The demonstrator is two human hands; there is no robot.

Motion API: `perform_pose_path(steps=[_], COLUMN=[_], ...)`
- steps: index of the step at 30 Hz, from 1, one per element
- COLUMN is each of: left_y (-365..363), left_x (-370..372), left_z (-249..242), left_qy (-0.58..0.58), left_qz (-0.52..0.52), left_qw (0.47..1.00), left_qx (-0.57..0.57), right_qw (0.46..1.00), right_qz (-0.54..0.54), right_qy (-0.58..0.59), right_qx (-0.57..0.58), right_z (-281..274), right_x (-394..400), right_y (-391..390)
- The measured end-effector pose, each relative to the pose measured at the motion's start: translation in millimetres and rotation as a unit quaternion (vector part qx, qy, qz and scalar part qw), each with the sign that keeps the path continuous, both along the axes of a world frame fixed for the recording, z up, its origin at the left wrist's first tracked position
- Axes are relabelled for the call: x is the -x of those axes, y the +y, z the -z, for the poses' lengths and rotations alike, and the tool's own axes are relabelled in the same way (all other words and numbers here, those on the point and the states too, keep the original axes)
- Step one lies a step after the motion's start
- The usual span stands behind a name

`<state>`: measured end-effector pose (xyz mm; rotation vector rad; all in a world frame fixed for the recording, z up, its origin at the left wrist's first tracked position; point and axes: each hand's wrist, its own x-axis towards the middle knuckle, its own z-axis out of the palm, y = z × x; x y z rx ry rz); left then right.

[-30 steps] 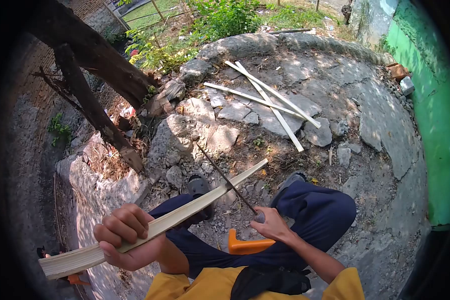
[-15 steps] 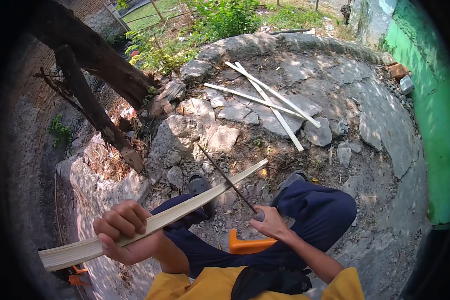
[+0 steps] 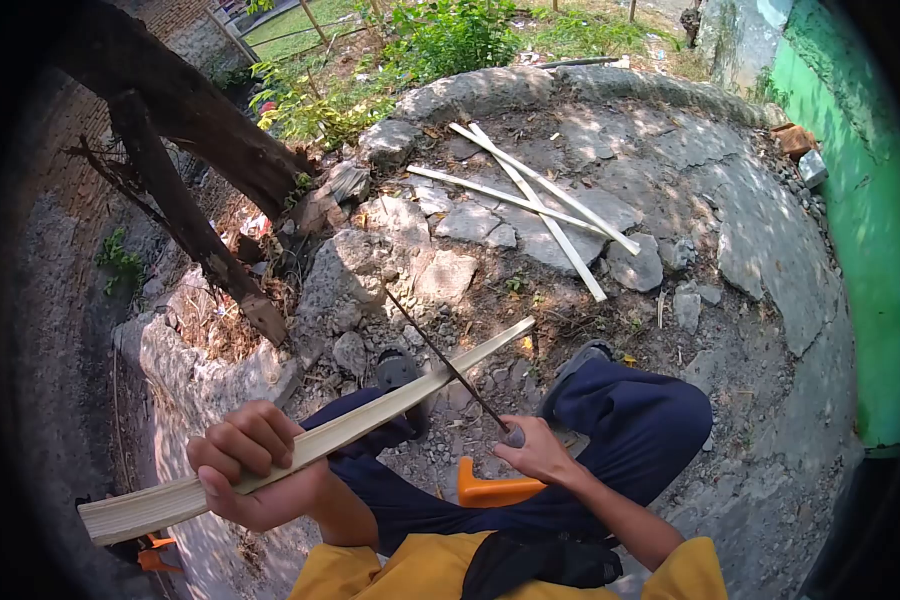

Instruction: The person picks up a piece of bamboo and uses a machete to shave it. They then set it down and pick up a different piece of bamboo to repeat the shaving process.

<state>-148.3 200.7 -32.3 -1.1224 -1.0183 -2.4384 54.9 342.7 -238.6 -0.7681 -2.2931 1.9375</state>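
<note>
A long pale wooden strip [image 3: 370, 415] slants from the lower left up toward the centre. My left hand [image 3: 255, 465] is wrapped round it near its wide lower end. In my right hand [image 3: 538, 448] is the handle of a long thin dark blade [image 3: 440, 355], which lies across the strip close to its narrow far end. The blade points up and left, past the strip. Just below my right hand, an orange handle-like object [image 3: 490, 488] rests between my legs.
Several pale strips [image 3: 550, 200] lie crossed on the broken concrete ahead. Tree trunks [image 3: 185, 120] lean at the left. A green wall [image 3: 860, 230] stands at the right, with bricks [image 3: 795, 142] beside it. Another orange object [image 3: 157, 555] is at the lower left.
My right hand and the blade have shifted slightly left, and the blade crosses the strip a little nearer to me. My left hand and the strip have hardly moved.
</note>
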Motion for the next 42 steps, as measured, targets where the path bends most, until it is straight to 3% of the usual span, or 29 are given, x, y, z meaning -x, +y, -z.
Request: perform_pose_path(steps=[4,9,14,18,20,23,24,27,33,37,39,42], left_y=[3,4,2,-2,-2,1,1,-2,-4,-7,-8,-15], left_x=[-1,-5,0,8,10,8,9,11,17,22,25,37], left_z=[-3,-2,-1,0,-1,-1,-1,-2,0,1,-1,-6], left_qy=[-0.016,0.0,0.005,-0.005,-0.003,0.004,0.003,0.001,-0.019,-0.02,-0.022,-0.025], left_qz=[-0.018,0.001,0.013,0.026,0.042,0.059,0.055,0.053,0.027,0.032,0.054,0.049], left_qw=[1.0,1.0,1.0,1.0,0.999,0.998,0.998,0.999,0.999,0.999,0.998,0.998], left_qx=[0.002,0.0,0.004,0.0,0.01,0.002,0.003,0.008,0.002,0.004,0.008,0.012], right_qw=[0.999,0.997,0.999,0.997,0.999,0.996,0.998,0.998,0.998,0.993,0.988,0.99], right_qz=[0.008,-0.08,0.016,0.012,0.007,-0.075,-0.066,-0.06,-0.04,0.027,0.064,0.05], right_qy=[-0.01,-0.017,-0.051,-0.042,-0.041,-0.043,0.015,0.016,-0.042,-0.11,-0.135,-0.134], right_qx=[0.043,0.015,0.007,-0.066,0.015,0.002,0.003,-0.016,-0.008,-0.022,0.026,0.021], right_z=[-28,-36,-6,-6,-25,-62,-58,-43,-3,15,28,45], right_x=[-1,1,3,8,8,11,13,19,25,28,27,28], right_y=[-5,-4,7,9,0,-5,-11,-14,7,16,16,13])
